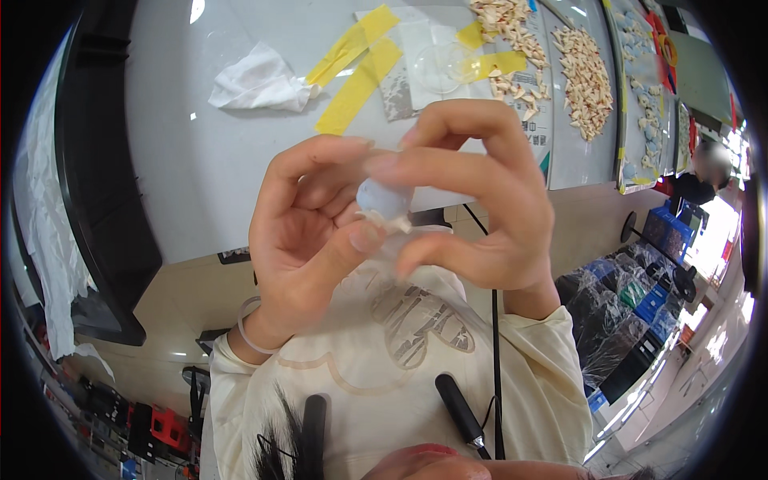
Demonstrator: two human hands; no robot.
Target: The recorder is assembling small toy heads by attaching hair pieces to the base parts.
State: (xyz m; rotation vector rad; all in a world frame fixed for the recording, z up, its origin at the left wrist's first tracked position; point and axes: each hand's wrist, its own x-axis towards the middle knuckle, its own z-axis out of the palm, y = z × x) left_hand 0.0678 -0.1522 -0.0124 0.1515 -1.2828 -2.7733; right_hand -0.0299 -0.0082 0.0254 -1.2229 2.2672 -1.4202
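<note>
Between the thumb and fingers of my left hand is a small, rounded, light blue piece. Cream-coloured pointed bits stick out along its lower edge. My right hand curves over from the other side, slightly blurred. Its index fingertip is at the top of the blue piece, perhaps touching it, while its thumb is apart and lower down. Both hands are raised in front of my chest, just off the near edge of the light grey table.
On the table are a crumpled white cloth, yellow tape strips and a clear round dish. Piles of small cream-coloured pieces lie at the right, beyond them a tray of blue pieces. Another person is farther right.
</note>
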